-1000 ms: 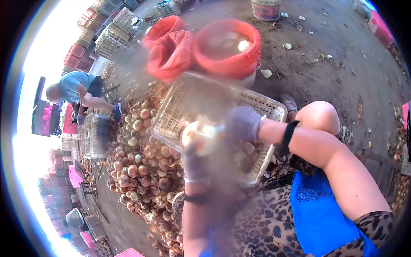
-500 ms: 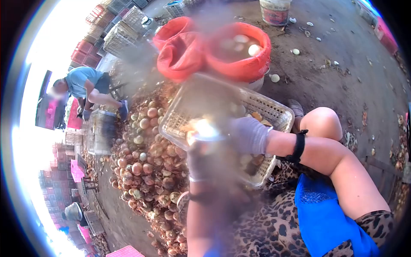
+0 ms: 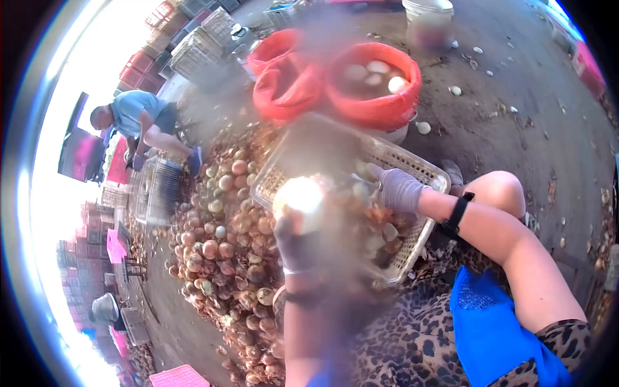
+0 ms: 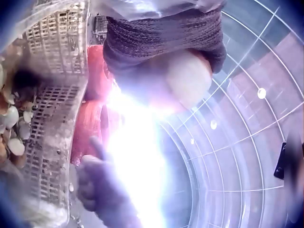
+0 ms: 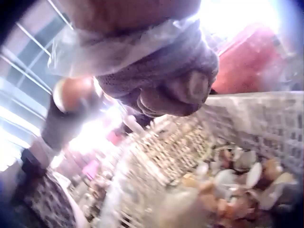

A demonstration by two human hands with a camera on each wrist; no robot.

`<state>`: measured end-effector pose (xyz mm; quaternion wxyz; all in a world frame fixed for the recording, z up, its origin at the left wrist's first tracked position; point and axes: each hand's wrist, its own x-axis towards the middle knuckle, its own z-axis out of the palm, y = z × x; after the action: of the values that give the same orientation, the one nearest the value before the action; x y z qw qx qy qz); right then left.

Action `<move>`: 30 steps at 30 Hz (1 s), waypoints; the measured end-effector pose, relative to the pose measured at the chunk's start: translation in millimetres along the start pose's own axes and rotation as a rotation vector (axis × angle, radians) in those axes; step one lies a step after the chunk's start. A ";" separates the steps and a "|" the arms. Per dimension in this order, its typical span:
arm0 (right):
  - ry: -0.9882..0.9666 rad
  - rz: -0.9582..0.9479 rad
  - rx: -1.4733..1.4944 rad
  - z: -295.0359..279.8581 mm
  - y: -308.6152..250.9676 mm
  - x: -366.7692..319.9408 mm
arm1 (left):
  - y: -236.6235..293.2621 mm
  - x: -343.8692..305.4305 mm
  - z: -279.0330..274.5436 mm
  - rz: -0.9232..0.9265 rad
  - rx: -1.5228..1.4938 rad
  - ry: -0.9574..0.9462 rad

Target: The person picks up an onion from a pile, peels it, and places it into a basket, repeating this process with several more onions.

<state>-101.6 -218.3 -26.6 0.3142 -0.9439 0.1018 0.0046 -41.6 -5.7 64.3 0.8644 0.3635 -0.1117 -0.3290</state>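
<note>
Left hand point(image 3: 294, 248) grips a pale, seemingly peeled onion point(image 3: 300, 201)

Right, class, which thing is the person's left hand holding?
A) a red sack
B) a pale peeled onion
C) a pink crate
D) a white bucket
B: in the head view the gloved left hand has its fingers curled round a pale peeled onion, held up beside the white basket.
</note>
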 end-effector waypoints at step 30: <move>-0.293 -0.230 -0.098 -43.4 -80.8 -10.7 | -13.6 2.8 -19.4 -0.179 0.194 -0.006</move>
<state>-98.7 -178.8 56.9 0.2777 -0.9527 -0.0541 0.1110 -37.8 -3.8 40.8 0.7920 0.4530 -0.1129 -0.3935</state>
